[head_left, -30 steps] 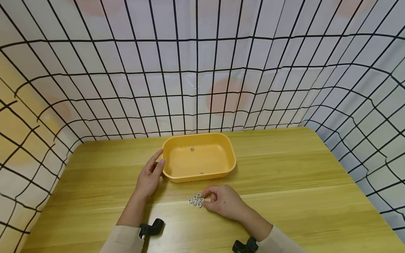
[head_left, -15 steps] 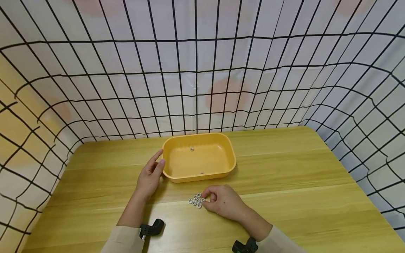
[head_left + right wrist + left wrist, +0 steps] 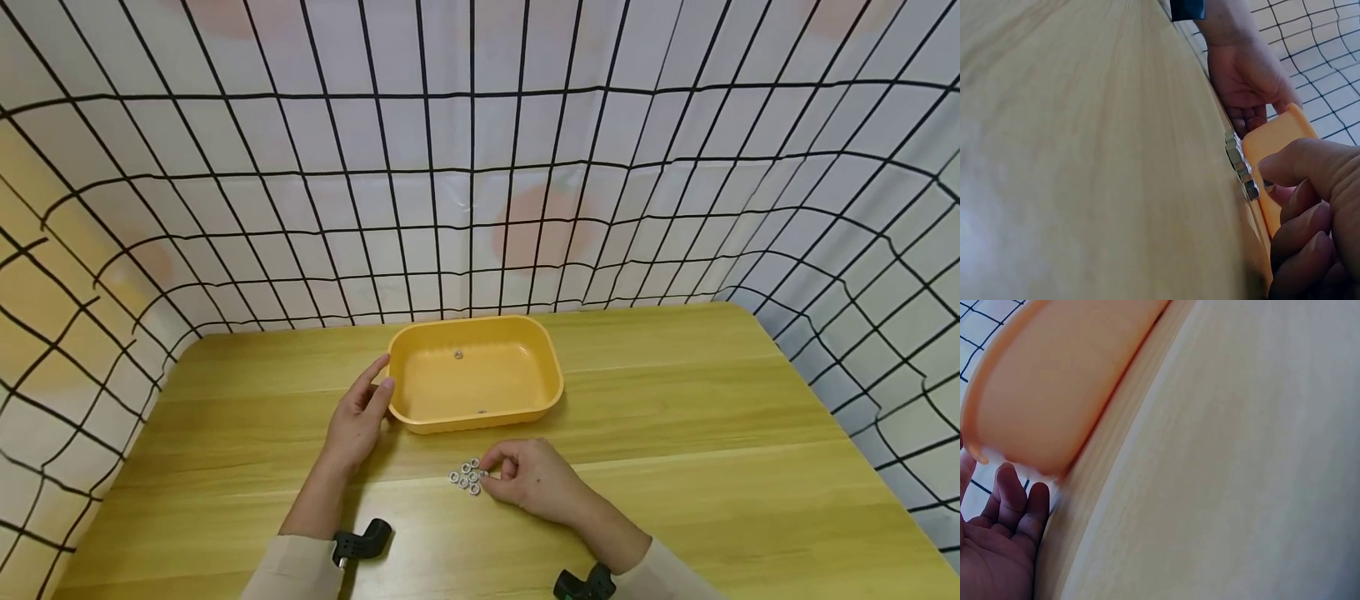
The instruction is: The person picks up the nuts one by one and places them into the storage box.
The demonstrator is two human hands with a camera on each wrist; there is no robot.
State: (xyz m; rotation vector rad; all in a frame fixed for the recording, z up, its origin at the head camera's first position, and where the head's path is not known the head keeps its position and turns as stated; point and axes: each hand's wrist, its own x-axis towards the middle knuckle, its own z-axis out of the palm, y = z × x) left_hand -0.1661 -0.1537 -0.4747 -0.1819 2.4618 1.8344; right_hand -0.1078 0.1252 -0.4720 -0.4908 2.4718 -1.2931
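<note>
A yellow tray [image 3: 476, 375] stands on the table with one small metal nut [image 3: 458, 355] near its back wall and another [image 3: 482, 412] near its front wall. My left hand [image 3: 356, 423] rests at the tray's left end, thumb and index finger touching the rim; its other fingers are loosely bent beside it in the left wrist view. In front of the tray several hex nuts [image 3: 464, 482] lie close together. My right hand [image 3: 536, 482] is at the right side of this cluster, pinching a nut [image 3: 1268, 184] between thumb and index finger, mostly covered by them.
The wooden table [image 3: 697, 433] extends to both sides of the tray. Black wire mesh [image 3: 465, 200] with a pale sheet behind it rises along the back and sides. A black wrist camera [image 3: 363, 540] is on the left wrist, another [image 3: 585, 582] on the right.
The whole head view has shifted slightly. The nut at my right fingertips has come a little away from the cluster to the right. My left hand and the tray stay put.
</note>
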